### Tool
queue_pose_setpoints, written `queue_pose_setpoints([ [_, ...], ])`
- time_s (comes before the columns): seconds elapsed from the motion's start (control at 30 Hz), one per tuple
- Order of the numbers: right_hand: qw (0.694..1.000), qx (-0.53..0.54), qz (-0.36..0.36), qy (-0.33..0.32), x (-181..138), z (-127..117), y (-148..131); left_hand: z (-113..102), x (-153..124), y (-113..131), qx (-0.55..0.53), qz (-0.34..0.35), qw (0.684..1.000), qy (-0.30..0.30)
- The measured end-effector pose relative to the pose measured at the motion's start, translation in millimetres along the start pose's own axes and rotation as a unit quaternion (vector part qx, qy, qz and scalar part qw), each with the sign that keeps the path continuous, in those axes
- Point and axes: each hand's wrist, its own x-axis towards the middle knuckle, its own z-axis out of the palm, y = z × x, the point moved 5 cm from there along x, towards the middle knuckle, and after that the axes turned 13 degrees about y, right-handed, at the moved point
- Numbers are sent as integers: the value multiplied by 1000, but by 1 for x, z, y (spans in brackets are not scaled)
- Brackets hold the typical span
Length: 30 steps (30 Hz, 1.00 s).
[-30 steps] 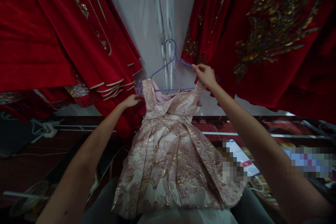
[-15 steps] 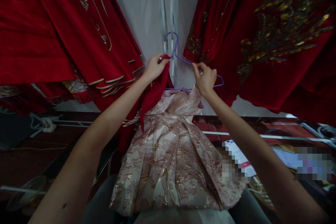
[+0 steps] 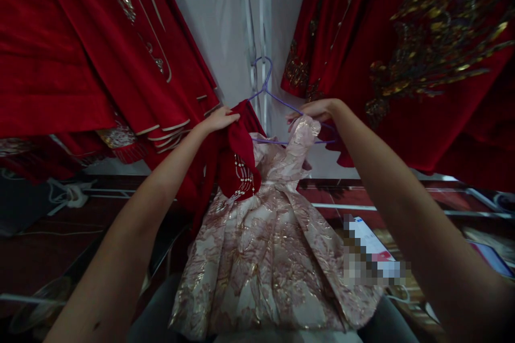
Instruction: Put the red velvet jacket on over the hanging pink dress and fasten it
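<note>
A small pink-and-gold brocade dress [image 3: 265, 257] hangs in front of me on a purple wire hanger [image 3: 269, 97]. My left hand [image 3: 219, 118] is closed on a red velvet piece with pearl beading [image 3: 238, 163], which drapes over the dress's left shoulder. My right hand [image 3: 317, 110] grips the dress's right shoulder strap where it lies on the hanger's right arm. The hanger's hook rises against a white plastic cover behind.
Red embroidered velvet garments hang at the left [image 3: 80, 59] and right [image 3: 406, 59], close on both sides. A white garment cover [image 3: 237, 21] hangs between them. Below lie metal rails [image 3: 402, 209], cables and a phone [image 3: 370, 249] at the lower right.
My left hand came up from the dress's left side with the red piece and now holds it lower over the left shoulder. My right hand moved from the hanger wire onto the strap.
</note>
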Motion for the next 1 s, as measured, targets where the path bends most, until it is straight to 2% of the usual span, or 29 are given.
queue_pose_setpoints([
  [0.03,999,-8,10,-46,1,4,-2,1,-2,-1,-6,5,1000,-13],
  [0.07,998,-17,12,-63,4,8,-5,2,-3,-1,-10,13,1000,-22],
  [0.27,994,57,-75,-52,10,44,-33,-12,-6,-1,-48,20,999,5],
  [0.4,995,44,-56,-68,4,64,-40,-22,-7,-1,-67,-4,998,14],
  [0.53,986,60,-31,-152,1,77,-40,-24,-13,2,-95,-52,994,18],
  [0.63,982,70,-24,-174,0,80,-38,-24,-16,6,-93,-53,994,22],
  [0.7,982,77,-35,-168,-2,81,-38,-25,-17,6,-90,-48,994,25],
  [0.83,989,80,-66,-102,3,75,-38,-24,-15,3,-66,-36,997,33],
  [1.0,991,107,-31,-67,15,70,-28,-21,-11,-1,3,4,999,49],
])
